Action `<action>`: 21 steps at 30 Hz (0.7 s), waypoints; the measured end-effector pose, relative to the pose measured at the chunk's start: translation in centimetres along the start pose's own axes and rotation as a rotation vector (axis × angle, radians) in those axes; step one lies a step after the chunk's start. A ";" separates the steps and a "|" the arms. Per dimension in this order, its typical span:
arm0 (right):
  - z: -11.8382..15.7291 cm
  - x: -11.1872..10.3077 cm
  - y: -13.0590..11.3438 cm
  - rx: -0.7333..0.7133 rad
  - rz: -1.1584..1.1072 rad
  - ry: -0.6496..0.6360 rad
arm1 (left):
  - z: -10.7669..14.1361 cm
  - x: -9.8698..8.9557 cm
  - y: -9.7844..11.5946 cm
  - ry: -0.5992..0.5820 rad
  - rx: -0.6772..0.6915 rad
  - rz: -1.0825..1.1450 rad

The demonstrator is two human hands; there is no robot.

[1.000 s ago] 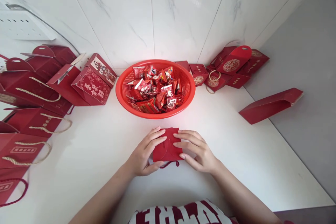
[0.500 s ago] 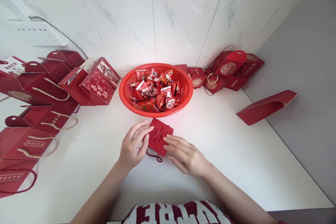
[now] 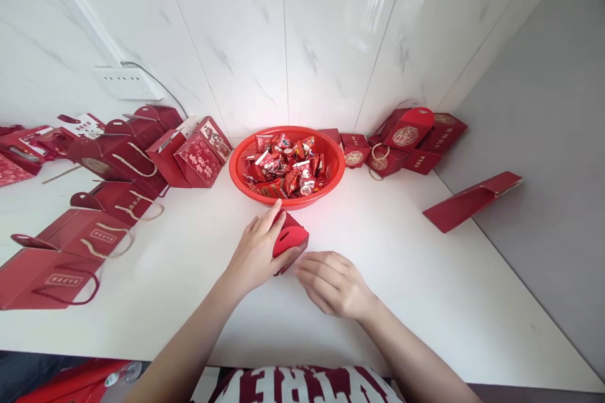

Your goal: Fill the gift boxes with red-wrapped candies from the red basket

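A small red gift box (image 3: 293,236) with a slotted, curved flap on top stands on the white counter in front of me. My left hand (image 3: 254,255) is closed around it, fingers over the far left side and thumb along the near side. Beside the box's near right corner is my right hand (image 3: 333,283), its fingers pressed together; what they may pinch is hidden. Just beyond the box sits a red oval plastic basket (image 3: 234,177), heaped with red-wrapped sweets (image 3: 286,167).
Red gift boxes with rope handles (image 3: 101,236) line the left side of the counter (image 3: 378,340). More red boxes (image 3: 406,132) are stacked at the back right. A lone red box (image 3: 466,204) lies tilted by the grey panel. A socket strip (image 3: 127,83) is on the tiled wall.
My left hand has moved over the box and closed on it; the overlapping flaps now look raised. My right hand has come off the top to the corner. The view has tilted upward.
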State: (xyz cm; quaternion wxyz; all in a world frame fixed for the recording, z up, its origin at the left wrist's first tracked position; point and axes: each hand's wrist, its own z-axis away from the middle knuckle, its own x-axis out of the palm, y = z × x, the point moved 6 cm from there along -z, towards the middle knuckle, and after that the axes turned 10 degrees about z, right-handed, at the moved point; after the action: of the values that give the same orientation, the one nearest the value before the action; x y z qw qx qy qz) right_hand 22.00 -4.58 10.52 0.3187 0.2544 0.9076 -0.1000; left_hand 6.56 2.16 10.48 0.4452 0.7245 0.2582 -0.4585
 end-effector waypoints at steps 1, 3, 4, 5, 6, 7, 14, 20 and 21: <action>0.0 -0.1 0.6 0.034 0.005 -0.002 | 0.1 0.1 -0.3 -0.010 -0.002 0.016; 0.3 0.0 1.8 0.126 0.013 -0.025 | 0.4 0.4 -1.0 -0.025 0.007 0.062; 0.4 0.3 2.4 0.174 0.016 -0.042 | 0.5 0.5 -1.2 -0.024 0.019 0.087; 0.6 0.6 2.9 0.214 0.016 -0.062 | 0.6 0.6 -1.5 -0.018 0.035 0.110; 0.8 1.0 3.3 0.243 0.012 -0.086 | 0.7 0.6 -1.6 -0.011 0.053 0.131; 1.0 1.5 3.6 0.262 0.007 -0.113 | 0.7 0.7 -1.7 -0.007 0.071 0.150; 2.1 3.7 4.0 0.286 -0.085 -0.259 | 0.5 0.9 -2.1 0.035 0.193 0.237; 2.5 4.1 4.3 0.341 -0.166 -0.185 | 0.1 1.0 -3.0 0.072 0.227 0.309; 2.6 4.2 4.3 0.343 -0.166 -0.179 | 0.0 0.9 -3.0 0.059 0.231 0.315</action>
State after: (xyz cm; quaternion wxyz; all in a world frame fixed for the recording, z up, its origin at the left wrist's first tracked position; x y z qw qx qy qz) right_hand 22.80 -0.15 5.81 0.3406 0.2196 0.8632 -0.3011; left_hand 4.60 3.52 8.42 0.4177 0.8153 0.1002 -0.3883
